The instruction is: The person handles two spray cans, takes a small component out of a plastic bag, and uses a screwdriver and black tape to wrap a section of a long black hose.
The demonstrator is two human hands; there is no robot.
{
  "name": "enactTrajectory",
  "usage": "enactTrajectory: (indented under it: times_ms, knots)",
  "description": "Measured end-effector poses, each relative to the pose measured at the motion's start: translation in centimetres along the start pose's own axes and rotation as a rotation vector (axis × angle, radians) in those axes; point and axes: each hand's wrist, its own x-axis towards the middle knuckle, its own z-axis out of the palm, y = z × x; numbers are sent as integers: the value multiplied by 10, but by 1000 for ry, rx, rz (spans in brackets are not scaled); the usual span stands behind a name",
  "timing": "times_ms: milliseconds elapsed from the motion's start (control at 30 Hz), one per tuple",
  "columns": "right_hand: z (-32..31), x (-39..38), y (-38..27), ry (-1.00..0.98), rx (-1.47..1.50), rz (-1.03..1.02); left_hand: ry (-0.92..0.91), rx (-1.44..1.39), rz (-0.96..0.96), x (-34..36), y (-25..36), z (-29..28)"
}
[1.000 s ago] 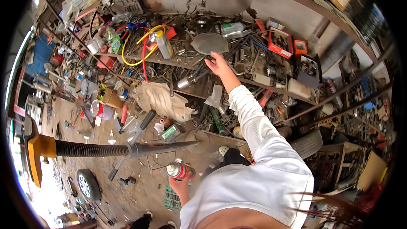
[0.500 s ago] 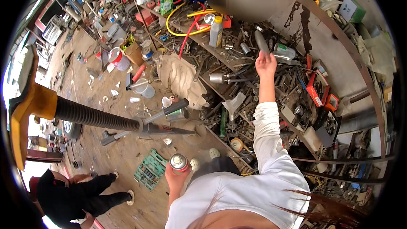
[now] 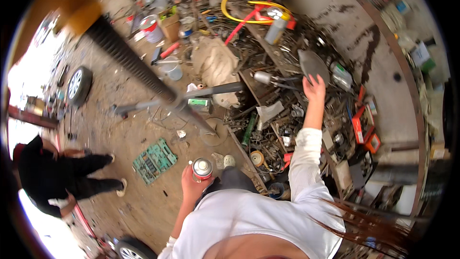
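One co-worker [image 3: 45,177]: in black clothing, on the left side of the floor [image 3: 115,144], well apart from the bench.
Wheels: a far wheel [image 3: 79,86] leans on the left, beyond the co-worker; a near wheel [image 3: 133,249] shows at the lower rim, partly cut off.
Spring-sleeved post [image 3: 132,60]: slants from the blurred yellow part [image 3: 84,14] at far left toward the middle, crossing the view above the floor.
Bucket [image 3: 151,28]: white and red, far side, left of the middle.
Socket set [image 3: 154,161]: a green case lying open on the floor, left of the left hand.
Left hand [image 3: 190,187]: fingers wrapped around the spray can, gripping it on the near side.
Spray can [image 3: 202,168]: red body, pale metal top facing up, near the person's white shirt [image 3: 258,211].
Beige panel [image 3: 213,64]: at the bench's left edge.
Yellow hose [image 3: 224,7]: curved on the far bench, left of a grey bottle [image 3: 275,31] with a yellow cap.
Right hand [image 3: 314,88]: reaches over the bench, fingers spread at the grey disc's near edge; I cannot tell whether they grip it.
Grey disc [image 3: 311,60]: tilted, just beyond the right hand.
Clear bottle [image 3: 341,76]: lying just right of the disc.
Red box [image 3: 357,129]: farther right, nearer the person.
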Motion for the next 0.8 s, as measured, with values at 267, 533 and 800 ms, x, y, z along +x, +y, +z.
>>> enactTrajectory:
  times_ms: [267, 533, 800]
  knots:
    - [-51, -144, 136, -241, -368, -31, 182, -51, -25, -58, -27, -45]
    - [-20, -440, 387, -995, -1242, 406, 418, -40, -166, -172, -100, -117]
    - [-40, -656, 515, -1913, -1640, 142, 823, -86, -380, -334, -196, -164]
